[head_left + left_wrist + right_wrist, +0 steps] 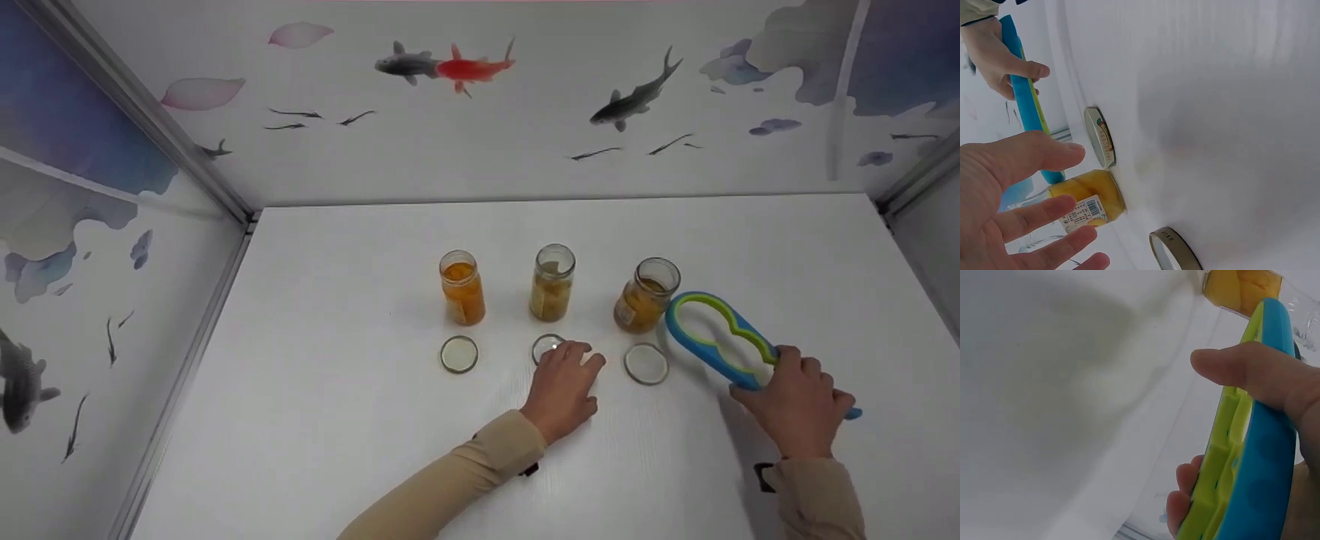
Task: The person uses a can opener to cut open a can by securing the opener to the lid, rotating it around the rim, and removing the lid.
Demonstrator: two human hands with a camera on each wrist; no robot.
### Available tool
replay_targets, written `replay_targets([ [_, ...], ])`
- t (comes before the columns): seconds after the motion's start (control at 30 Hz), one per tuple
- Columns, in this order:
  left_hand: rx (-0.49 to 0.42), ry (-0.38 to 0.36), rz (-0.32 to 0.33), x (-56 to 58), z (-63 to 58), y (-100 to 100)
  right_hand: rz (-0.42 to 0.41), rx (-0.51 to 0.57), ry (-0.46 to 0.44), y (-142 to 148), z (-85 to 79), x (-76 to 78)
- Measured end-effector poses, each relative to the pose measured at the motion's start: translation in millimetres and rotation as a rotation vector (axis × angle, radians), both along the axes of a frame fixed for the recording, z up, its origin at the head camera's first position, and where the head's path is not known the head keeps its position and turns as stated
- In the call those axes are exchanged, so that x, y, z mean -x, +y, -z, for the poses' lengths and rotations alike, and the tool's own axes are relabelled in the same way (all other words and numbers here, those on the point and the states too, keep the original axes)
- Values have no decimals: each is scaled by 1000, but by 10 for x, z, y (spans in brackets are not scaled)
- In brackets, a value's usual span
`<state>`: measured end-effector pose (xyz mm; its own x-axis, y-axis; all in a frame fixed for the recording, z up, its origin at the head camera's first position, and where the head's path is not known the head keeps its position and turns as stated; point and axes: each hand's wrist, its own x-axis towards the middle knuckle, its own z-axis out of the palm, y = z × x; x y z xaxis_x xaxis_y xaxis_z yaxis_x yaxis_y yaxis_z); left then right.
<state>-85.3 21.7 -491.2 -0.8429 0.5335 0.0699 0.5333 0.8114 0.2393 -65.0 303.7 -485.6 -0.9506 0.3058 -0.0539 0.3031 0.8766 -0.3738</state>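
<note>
My left hand (562, 386) hovers over the middle jar lid (545, 345), partly hiding it. In the left wrist view its fingers (1044, 216) are spread and hold nothing. On the right, my right hand (802, 405) grips a blue and green multi-ring jar opener (705, 352) raised off the table; its far end appears beside the right jar (639, 309), contact unclear. This lidless glass jar holds yellow-orange food. A middle jar (551, 296) and a left jar (465, 300) also stand without lids. The left lid (459, 355) and right lid (646, 364) lie before their jars.
The white table (322, 420) meets a back wall (495, 165) painted with fish. A side panel (112, 315) with a metal frame borders the left. The jars stand in a row across the middle of the table.
</note>
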Motion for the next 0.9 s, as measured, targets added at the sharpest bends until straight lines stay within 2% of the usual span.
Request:
replay_targets([
  [0.13,-3,-6,-3,-12,11,-31,16,9,-20,2,57,60],
  [0.4,7,-22,-18,-19,24,-73,-20,6,-29,3,172,135],
  [0.57,6,-10,-19,-25,31,-88,-43,29,-84,11,179,152],
  [0.77,-20,-30,-28,-4,13,-117,-53,70,-175,2,157,178],
  [0.9,-17,-38,-38,21,0,-139,-63,66,-190,15,150,198],
])
